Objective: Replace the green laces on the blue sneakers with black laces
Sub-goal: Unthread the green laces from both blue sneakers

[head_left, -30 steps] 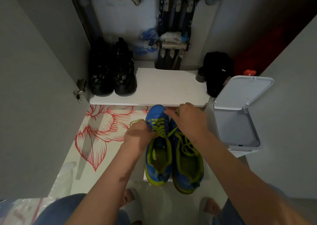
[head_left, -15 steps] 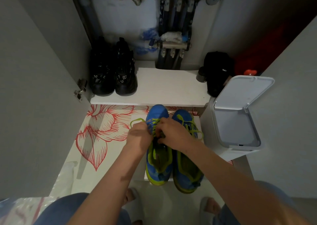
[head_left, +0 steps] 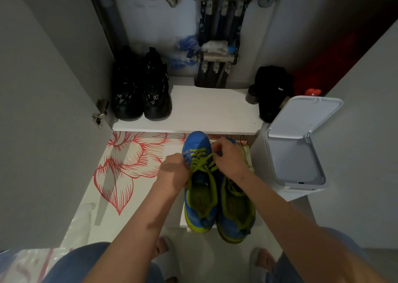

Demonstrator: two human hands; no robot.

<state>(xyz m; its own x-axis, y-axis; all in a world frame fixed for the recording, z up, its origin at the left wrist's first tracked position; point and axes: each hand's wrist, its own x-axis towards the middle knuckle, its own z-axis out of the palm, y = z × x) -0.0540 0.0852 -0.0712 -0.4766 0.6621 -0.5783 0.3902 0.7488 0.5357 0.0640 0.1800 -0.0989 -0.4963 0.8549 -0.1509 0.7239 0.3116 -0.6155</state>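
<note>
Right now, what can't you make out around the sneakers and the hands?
Head view only.
- left hand fingertips: hidden behind its own knuckles; what it grips is unclear.
- right sneaker toe: covered by the right hand.
- green laces ends: hidden under both hands.
- black shoes print: too dark and small.

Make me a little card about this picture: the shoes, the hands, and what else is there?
shoes: two blue sneakers, side by side
laces: green laces, in both sneakers
left hand: pinches the laces at the left sneaker's side
right hand: pinches the same sneaker's laces, nearer the toe
behind: black shoes on a white shelf
right side: white bin, lid open
</note>
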